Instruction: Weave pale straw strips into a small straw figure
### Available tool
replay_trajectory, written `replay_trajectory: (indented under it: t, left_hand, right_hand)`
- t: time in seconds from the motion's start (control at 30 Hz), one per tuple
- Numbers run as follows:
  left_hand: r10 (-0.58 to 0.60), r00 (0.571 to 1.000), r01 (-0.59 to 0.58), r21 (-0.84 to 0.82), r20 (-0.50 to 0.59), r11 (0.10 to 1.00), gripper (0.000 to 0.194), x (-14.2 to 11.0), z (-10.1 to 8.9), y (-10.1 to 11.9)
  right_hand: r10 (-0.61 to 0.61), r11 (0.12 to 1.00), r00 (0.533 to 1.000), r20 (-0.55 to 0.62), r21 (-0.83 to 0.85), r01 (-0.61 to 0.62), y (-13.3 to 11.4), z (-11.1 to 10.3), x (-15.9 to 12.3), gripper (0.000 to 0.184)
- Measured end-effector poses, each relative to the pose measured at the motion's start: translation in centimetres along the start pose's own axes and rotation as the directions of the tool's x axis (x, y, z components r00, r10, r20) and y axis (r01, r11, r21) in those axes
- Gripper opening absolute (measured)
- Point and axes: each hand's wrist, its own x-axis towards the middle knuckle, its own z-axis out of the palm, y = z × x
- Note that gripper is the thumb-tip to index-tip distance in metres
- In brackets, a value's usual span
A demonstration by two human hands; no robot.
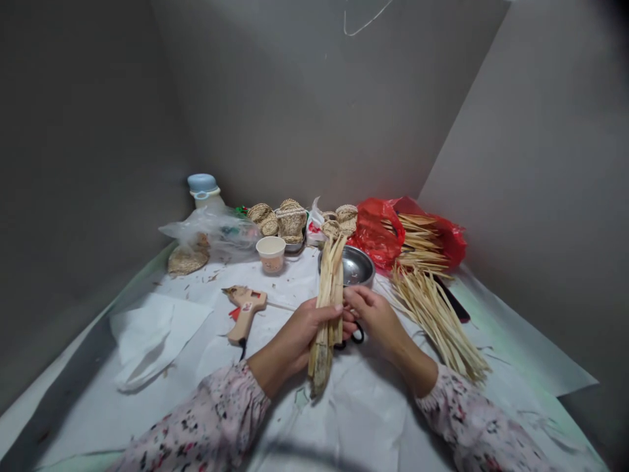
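A bundle of pale dried husk strips [325, 341] stands lengthwise in front of me, its top end reaching past the rim of a metal bowl [361, 265]. My left hand [307, 328] is closed round the middle of the bundle, thumb across its front. At the bundle's right side my right hand [371, 314] has thumb and finger pinched together; what lies between them is too small to make out. Just below the fingers, black loop handles [358, 333], like those of scissors, show on the table, the rest hidden.
A glue gun [248, 311] lies to the left, behind it a paper cup [271, 254]. Woven pieces [291, 221] and a clear plastic bag [221, 229] line the back. Rightward are a red bag [381, 229], loose strips [442, 321] and a dark flat object [455, 301]. Grey walls enclose the table.
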Motion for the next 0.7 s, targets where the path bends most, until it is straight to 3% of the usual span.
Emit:
replay_trajectory:
  t: [0.1, 0.33, 0.7]
  left_hand:
    - [-0.013, 0.999, 0.012, 0.012, 0.046, 1.000, 0.024, 0.2, -0.1, -0.4]
    - [-0.070, 0.993, 0.071, -0.013, 0.097, 0.997, 0.030, 0.6, -0.6, -0.9]
    - [0.026, 0.999, -0.029, 0.116, 0.025, 0.993, 0.041, 1.2, -0.3, -1.5]
  right_hand:
    - [0.005, 0.999, 0.999, 0.034, 0.034, -0.006, 1.2, 0.3, -0.6, 0.034]
    - [-0.006, 0.999, 0.999, -0.050, 0.041, 0.009, 2.1, -0.7, -0.3, 0.024]
    - [-0.050, 0.994, 0.995, -0.082, 0.090, 0.057, 3.4, -1.4, 0.2, 0.015]
